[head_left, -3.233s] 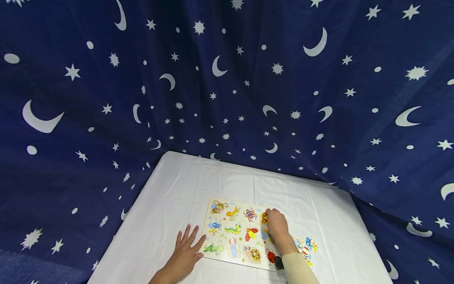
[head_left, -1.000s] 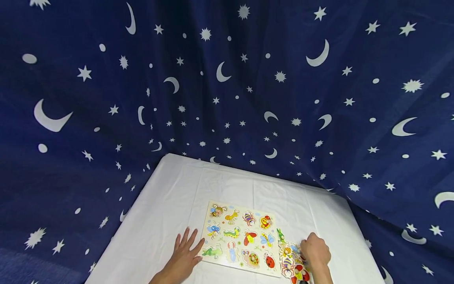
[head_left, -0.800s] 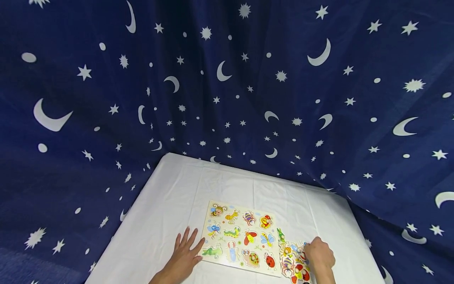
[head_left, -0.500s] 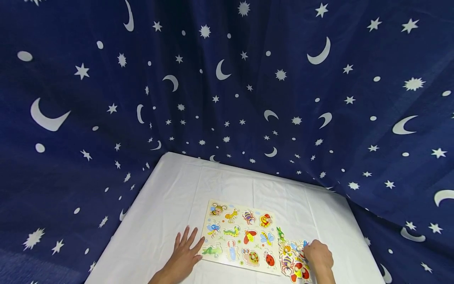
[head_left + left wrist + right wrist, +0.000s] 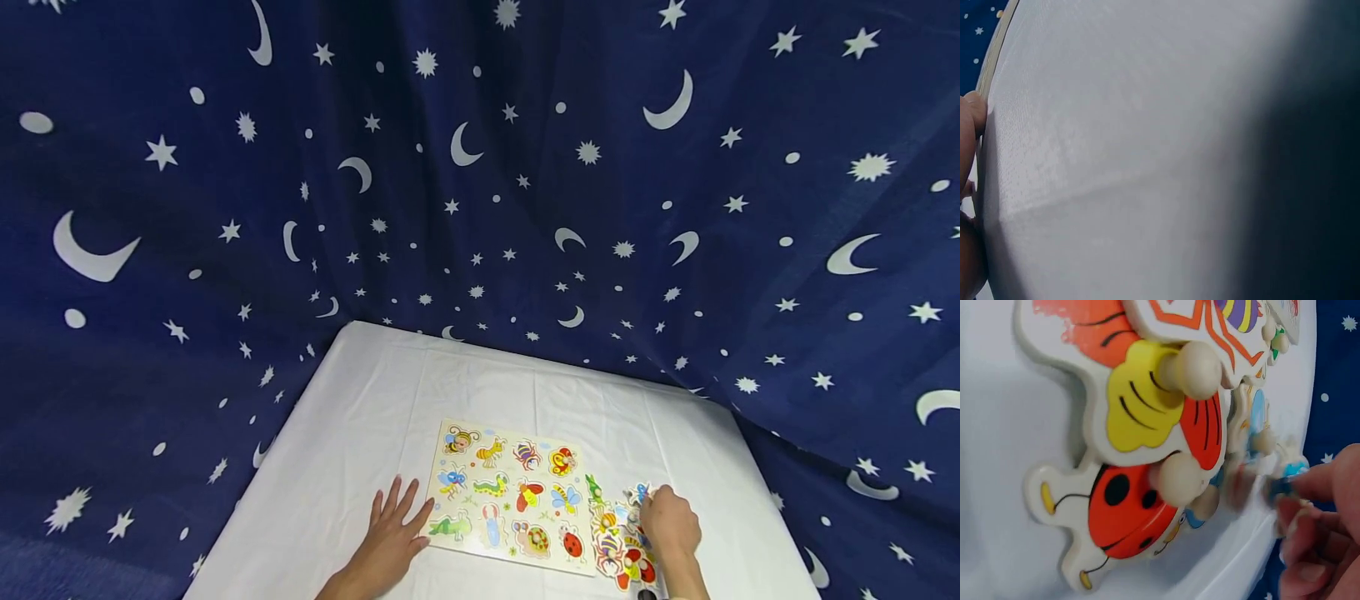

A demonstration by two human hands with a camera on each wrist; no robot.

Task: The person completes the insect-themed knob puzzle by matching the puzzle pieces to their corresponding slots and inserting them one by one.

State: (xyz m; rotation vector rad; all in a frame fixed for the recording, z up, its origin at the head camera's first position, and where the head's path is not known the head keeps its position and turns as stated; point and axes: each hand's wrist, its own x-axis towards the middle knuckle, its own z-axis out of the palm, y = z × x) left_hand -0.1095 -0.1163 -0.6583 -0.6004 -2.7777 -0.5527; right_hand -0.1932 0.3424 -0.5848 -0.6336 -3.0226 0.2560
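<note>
Blue puzzle piece (image 5: 1282,487): pick-up stage, as judged

Right hand (image 5: 671,522) appears to pinch it, blurred, at the fingertips, by the outer edge of the loose-piece pile (image 5: 609,547). Next move likely calls for a clean lift off neighbours. Left hand (image 5: 386,535) ungrasping, fingers spread, at the edge of the puzzle board (image 5: 587,561).
</note>
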